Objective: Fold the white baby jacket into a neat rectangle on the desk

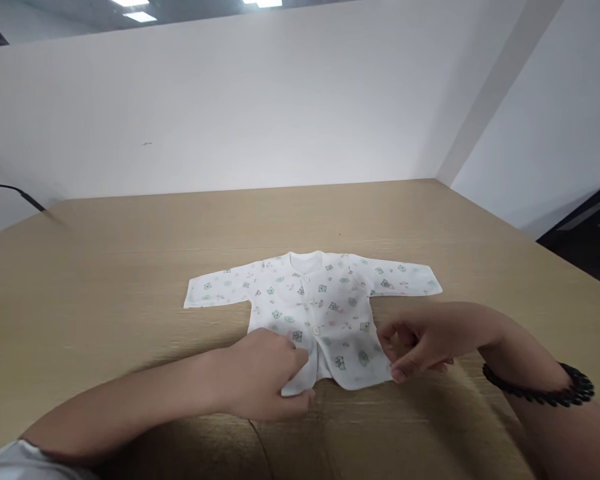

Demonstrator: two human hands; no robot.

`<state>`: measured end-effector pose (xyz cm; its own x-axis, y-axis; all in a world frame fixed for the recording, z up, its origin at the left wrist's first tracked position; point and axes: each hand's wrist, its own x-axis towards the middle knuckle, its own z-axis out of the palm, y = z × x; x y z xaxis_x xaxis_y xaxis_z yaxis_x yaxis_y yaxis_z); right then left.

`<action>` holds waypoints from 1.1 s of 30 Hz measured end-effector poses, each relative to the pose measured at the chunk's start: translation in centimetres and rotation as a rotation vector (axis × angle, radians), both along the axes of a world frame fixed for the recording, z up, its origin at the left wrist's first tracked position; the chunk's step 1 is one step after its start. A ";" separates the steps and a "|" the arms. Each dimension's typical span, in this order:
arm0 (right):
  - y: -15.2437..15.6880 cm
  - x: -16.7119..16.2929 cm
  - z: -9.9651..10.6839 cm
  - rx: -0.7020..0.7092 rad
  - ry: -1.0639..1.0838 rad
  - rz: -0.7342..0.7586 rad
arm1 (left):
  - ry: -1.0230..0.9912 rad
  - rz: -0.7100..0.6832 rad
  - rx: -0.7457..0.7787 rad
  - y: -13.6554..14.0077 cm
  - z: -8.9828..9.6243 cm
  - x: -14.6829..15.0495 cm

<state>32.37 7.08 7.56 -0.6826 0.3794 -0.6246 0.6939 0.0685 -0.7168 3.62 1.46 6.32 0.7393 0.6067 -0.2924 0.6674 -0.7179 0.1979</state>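
A white baby shirt (pixel 325 313) with green and pink animal prints lies flat on the table, its sleeves spread to both sides and its collar pointing away from me. Small buttons run down its front, and the lower front edges part at the hem. My left hand (pixel 265 377) rests over the lower left corner, thumb and index finger apart with cloth showing between them; the other fingers are curled out of sight. At the lower right corner, my right hand (pixel 420 340) pinches the hem between thumb and fingers.
The wooden table (pixel 105 267) reaches back to a white partition (pixel 260 113), with another white panel (pixel 545 133) at the right. A black cable (pixel 30 199) comes in at the left edge. Something dark (pixel 590 233) stands beyond the table's right edge.
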 end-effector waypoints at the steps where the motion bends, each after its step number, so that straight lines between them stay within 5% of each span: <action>1: 0.0 -0.1 0.1 0.036 0.012 0.026 | -0.015 -0.014 0.003 -0.1 0.0 0.1; 12: -3.4 -6.2 -3.9 0.665 0.010 0.141 | -0.037 -0.062 0.070 0.1 -0.9 0.2; 19: -2.1 -5.0 -3.0 0.540 0.151 0.167 | -0.283 -0.054 0.127 0.9 -1.7 0.0; 25: -1.7 -4.1 -1.5 0.363 0.215 0.084 | -0.165 -0.287 0.042 1.4 -3.0 -0.1; 30: -1.5 -3.8 -1.9 0.307 0.263 -0.017 | -0.113 -0.274 -0.036 1.6 -2.1 -0.2; 33: -1.8 -4.8 -3.2 0.208 0.328 0.070 | -0.089 -0.300 -0.030 1.7 -1.5 -0.5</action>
